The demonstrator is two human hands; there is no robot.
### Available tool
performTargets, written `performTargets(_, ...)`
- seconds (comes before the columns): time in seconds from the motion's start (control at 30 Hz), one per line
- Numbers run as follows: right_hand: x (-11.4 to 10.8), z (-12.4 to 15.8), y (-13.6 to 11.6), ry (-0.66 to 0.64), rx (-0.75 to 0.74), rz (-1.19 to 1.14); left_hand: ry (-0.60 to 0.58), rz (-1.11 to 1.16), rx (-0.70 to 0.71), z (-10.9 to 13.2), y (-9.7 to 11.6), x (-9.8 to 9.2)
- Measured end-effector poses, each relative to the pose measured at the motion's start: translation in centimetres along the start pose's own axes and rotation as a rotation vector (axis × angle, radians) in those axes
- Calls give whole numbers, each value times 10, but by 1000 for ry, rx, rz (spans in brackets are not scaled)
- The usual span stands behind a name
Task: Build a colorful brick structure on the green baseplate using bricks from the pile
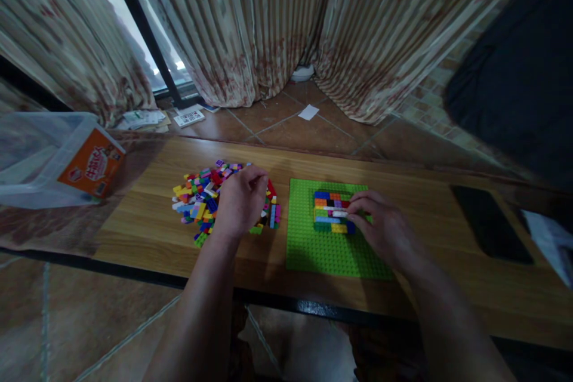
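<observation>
A green studded baseplate (322, 258) lies on the wooden table (138, 215). On it sits a low block of multicoloured toy bricks (326, 220), in rows of blue, orange, green, yellow and other colours. My right hand (387, 228) reaches in from the right side of this block, thumb and forefinger closed on a white brick (339, 213) at its middle. Left of the baseplate spreads a pile of loose bricks (190, 191). My left hand (244, 200) is over the pile's right part with fingers curled together; what they hold, if anything, is hidden.
A clear plastic box (40, 158) with an orange label stands at the table's left end. On the right lie a black phone-like slab (490, 224) and white paper (548, 242). Curtains (250, 30) hang beyond the table; a dark, soft-looking object (519, 71) is at upper right.
</observation>
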State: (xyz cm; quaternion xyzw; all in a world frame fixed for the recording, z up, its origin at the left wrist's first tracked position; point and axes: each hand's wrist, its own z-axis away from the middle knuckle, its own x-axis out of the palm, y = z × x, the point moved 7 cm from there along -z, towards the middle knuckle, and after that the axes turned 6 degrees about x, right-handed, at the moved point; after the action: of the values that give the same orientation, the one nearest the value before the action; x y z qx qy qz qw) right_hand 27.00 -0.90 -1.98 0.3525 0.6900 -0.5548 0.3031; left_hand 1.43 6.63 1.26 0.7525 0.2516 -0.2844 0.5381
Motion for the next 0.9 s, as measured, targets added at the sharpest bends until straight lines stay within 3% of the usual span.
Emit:
performTargets(0.23, -11, 0, 6, 40, 85, -33, 0, -10, 24, -1, -2, 3)
performTargets(0.9, 0, 0, -4, -16, 7, -16, -16, 52, 23, 0, -2, 9)
